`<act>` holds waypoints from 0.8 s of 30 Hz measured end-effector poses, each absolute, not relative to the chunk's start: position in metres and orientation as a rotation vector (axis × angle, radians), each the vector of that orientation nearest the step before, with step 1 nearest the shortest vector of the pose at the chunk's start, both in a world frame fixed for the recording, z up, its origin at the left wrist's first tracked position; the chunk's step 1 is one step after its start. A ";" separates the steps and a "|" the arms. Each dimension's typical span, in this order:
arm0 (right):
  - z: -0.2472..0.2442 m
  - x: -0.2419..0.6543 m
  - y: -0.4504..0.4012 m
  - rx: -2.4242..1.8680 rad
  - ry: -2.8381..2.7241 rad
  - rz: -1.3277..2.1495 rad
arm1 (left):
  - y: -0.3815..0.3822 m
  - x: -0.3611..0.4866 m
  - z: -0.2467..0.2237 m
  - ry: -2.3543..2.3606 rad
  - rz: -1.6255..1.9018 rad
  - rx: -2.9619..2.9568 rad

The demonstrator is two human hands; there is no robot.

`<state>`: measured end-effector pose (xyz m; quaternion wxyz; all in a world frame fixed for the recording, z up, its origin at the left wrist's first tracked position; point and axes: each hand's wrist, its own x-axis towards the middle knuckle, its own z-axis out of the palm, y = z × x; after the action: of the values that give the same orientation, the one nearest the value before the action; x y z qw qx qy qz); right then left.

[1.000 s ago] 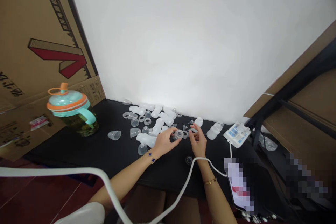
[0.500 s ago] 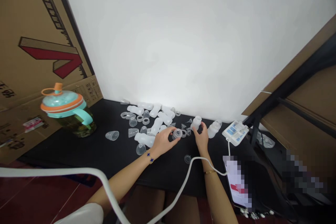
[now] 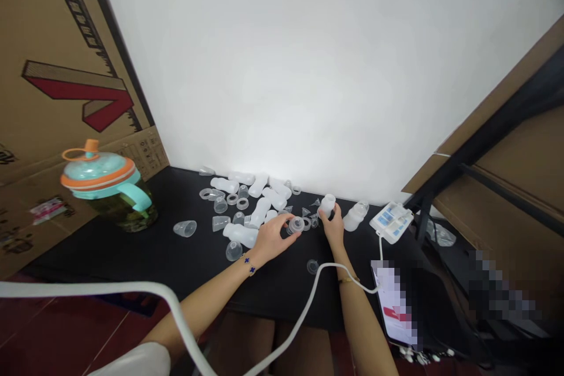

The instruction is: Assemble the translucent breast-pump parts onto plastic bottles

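Note:
My right hand (image 3: 332,228) is shut around a small frosted white plastic bottle (image 3: 328,205), which stands upright in its fingers. My left hand (image 3: 274,239) reaches across the table, its fingertips on a clear plastic collar (image 3: 296,225) that looks held. Around both hands lie several loose clear and frosted plastic parts: frosted bottles such as one (image 3: 240,235) by my left hand, clear cups such as one (image 3: 233,251), small rings (image 3: 306,224) and little funnels (image 3: 305,212). Another frosted bottle (image 3: 353,217) lies just right of my right hand.
The black tabletop (image 3: 110,252) meets a white wall (image 3: 308,70). A jug with a turquoise and orange lid (image 3: 108,188) stands at left before a cardboard box (image 3: 74,82). A white device (image 3: 391,222) sits at right, and a white tube (image 3: 106,289) crosses my forearms.
My right hand has closed on the frosted bottle and raised it from the table. My left hand stays at the collar. The whole scene has shifted slightly left in view.

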<state>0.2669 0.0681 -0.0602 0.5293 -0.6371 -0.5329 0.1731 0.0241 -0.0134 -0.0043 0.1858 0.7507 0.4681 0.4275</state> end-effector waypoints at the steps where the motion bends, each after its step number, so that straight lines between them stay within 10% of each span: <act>1: -0.060 0.267 0.069 -1.537 -1.284 0.407 | -0.014 0.024 -0.004 1.318 1.201 2.113; 14: -0.031 0.247 0.041 -1.447 -1.184 0.296 | -0.010 0.023 -0.006 1.342 1.236 2.067; 24: -0.006 0.221 0.007 -0.966 -1.176 0.838 | -0.002 0.019 0.001 1.199 1.359 1.695</act>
<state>0.2209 0.0068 -0.0064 0.6458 -0.4244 -0.5170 0.3683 0.0187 -0.0017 0.0005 0.3243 0.6462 0.4572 0.5180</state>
